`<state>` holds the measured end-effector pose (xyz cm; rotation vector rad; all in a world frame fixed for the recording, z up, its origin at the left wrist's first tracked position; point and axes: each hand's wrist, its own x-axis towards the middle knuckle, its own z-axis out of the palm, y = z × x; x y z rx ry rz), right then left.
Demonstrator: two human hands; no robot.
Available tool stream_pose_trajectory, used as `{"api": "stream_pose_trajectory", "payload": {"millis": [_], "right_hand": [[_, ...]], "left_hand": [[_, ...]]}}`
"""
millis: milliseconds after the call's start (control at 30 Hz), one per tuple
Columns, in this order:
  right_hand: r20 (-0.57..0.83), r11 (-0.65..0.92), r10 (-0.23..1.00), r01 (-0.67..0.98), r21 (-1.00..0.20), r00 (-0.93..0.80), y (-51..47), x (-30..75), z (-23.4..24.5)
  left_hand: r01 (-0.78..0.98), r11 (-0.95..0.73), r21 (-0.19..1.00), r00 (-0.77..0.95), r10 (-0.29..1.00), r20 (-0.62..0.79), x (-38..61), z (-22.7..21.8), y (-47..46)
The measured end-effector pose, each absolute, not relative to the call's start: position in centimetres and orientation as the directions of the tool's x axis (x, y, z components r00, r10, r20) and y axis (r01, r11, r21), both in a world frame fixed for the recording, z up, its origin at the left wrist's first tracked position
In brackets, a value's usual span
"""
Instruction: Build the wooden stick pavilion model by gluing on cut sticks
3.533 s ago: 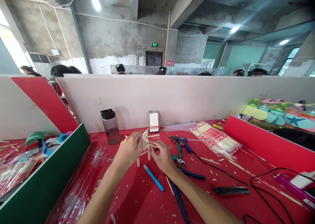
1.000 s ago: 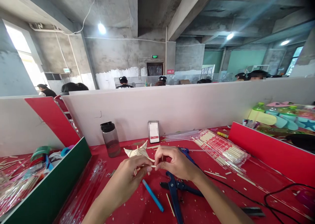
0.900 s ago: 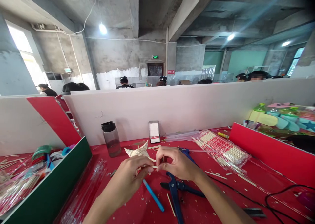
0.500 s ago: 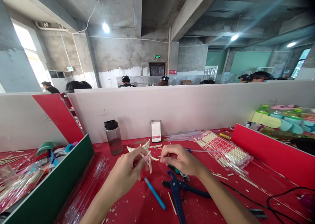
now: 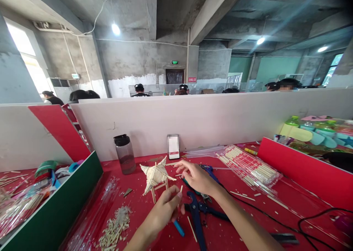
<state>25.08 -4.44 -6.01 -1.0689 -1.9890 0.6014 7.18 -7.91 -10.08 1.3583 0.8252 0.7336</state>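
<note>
My left hand (image 5: pixel 167 203) is closed in a pinch around a short wooden stick piece (image 5: pixel 181 189), its tip poking above the fingertips. To the right, my right hand (image 5: pixel 195 175) hovers with curved fingers apart over small stick pieces. Just beyond my left hand stands a star-shaped stick model (image 5: pixel 156 175) on thin legs. A blue pen (image 5: pixel 179 229) lies partly hidden under my left hand. Blue-handled cutters (image 5: pixel 196 210) rest below my right hand, and a blue glue gun (image 5: pixel 209 171) is partly covered behind it.
A dark-lidded bottle (image 5: pixel 124 155) and a propped phone (image 5: pixel 174 147) stand by the white partition (image 5: pixel 209 115). Bundled sticks (image 5: pixel 250 162) lie at right, offcuts (image 5: pixel 114 227) at left. Green (image 5: pixel 68 199) and red (image 5: pixel 303 174) dividers flank the table; a black cable (image 5: pixel 256 211) crosses it.
My left hand has moved right and toward me, away from the star model, which now shows fully. My right hand has shifted slightly left, its fingers spreading from a curl.
</note>
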Motion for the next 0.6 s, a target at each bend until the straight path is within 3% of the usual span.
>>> {"api": "stream_pose_trajectory", "payload": {"millis": [100,233,400,600], "right_hand": [[0.397,0.545,0.835,0.479,-0.688,-0.381,-4.6,24.5,-6.5],[0.367,0.547,0.832,0.508,-0.665,-0.416,-5.0,23.8,-6.4],[0.408,0.541,0.836,0.68,-0.495,-0.367,-5.5,23.7,-5.6],[0.451,0.55,0.81,0.75,-0.367,-0.374,-5.8,23.7,-5.2]], "left_hand": [[-0.056,0.155,0.986,0.455,0.883,-0.113,7.2,-11.5,-7.0],[-0.126,0.114,0.985,0.34,0.938,-0.065,6.7,-12.0,-6.6],[-0.146,0.084,0.986,0.289,0.956,-0.039,6.4,-12.2,-6.7],[-0.123,0.028,0.992,0.254,0.967,0.004,6.1,-11.9,-6.8]]}}
